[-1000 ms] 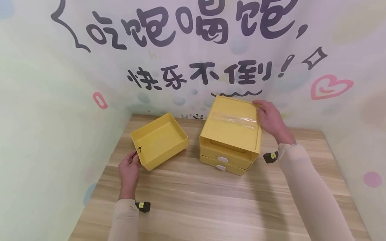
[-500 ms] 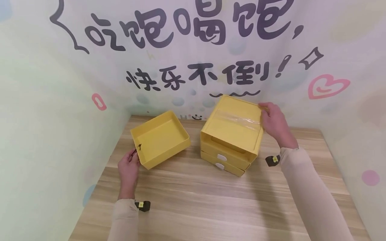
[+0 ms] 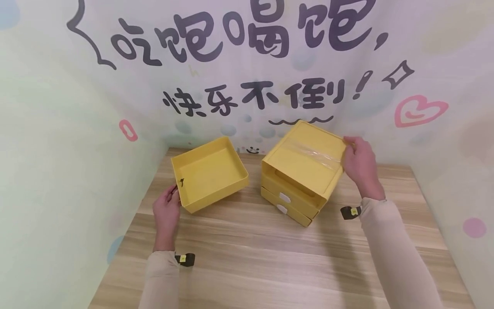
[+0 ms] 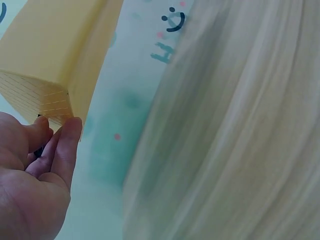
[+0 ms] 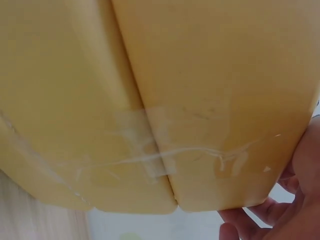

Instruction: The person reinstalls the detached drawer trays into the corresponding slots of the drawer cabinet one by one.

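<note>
A yellow open-topped drawer point(image 3: 212, 171) is on the left in the head view. My left hand point(image 3: 167, 212) pinches the small dark pull on its near left end, mostly hidden by the fingers. In the left wrist view, wall shows between the drawer point(image 4: 55, 45) and the table, so it hangs raised. On the right stands a yellow drawer cabinet point(image 3: 305, 156), turned at an angle, with an open top slot and two shut drawers with white pulls point(image 3: 284, 197). My right hand point(image 3: 360, 165) grips its back right edge; in the right wrist view the fingers point(image 5: 240, 220) curl round the corner.
Clear tape point(image 3: 314, 153) runs across the cabinet's top and down its side. Both things are near the back of a wood-grain table point(image 3: 247, 257). A printed cloth wall point(image 3: 231, 124) stands close behind, with more walls at both sides.
The cabinet has turned clockwise seen from above, its back swinging right and its front facing more to the left. The right hand moved right with it. The drawer shifted slightly right and away.
</note>
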The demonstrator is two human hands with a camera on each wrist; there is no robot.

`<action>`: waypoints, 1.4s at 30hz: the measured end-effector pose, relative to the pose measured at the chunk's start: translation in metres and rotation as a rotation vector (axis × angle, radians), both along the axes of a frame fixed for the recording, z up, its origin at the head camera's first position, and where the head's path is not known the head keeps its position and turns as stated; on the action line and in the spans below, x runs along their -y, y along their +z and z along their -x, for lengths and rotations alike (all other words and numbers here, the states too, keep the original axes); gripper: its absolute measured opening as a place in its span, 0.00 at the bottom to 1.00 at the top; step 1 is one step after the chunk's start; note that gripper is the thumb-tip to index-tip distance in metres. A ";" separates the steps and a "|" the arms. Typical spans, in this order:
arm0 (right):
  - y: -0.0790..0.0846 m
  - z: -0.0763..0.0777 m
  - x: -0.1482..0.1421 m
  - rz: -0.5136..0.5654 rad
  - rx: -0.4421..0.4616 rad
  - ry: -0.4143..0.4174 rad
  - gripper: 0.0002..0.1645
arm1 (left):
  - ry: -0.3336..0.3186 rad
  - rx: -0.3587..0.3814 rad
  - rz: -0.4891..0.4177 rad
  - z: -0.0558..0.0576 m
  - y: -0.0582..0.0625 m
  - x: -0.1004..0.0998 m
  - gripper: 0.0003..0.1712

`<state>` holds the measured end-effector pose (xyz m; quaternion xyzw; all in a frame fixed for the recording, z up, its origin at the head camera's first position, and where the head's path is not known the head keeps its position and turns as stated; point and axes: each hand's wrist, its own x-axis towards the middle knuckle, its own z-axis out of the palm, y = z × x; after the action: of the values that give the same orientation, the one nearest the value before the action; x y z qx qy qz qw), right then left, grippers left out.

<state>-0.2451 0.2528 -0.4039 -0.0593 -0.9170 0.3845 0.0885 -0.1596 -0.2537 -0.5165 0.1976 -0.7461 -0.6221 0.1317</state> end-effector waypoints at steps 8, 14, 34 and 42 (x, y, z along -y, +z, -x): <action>-0.007 -0.004 -0.005 0.002 -0.060 -0.086 0.30 | -0.007 -0.035 -0.030 0.004 0.009 -0.007 0.24; -0.010 -0.007 -0.008 0.011 -0.099 -0.154 0.29 | -0.011 -0.072 -0.026 0.006 0.011 -0.015 0.22; -0.019 -0.023 -0.015 0.023 -0.167 -0.378 0.25 | -0.023 -0.125 -0.002 0.015 0.024 -0.040 0.20; -0.018 -0.026 -0.016 -0.001 -0.135 -0.417 0.26 | -0.091 -0.119 0.049 0.020 0.031 -0.052 0.18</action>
<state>-0.2187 0.2684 -0.4218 -0.2218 -0.8770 0.3604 0.2274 -0.1795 -0.2021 -0.4859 0.1229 -0.7602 -0.6194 0.1524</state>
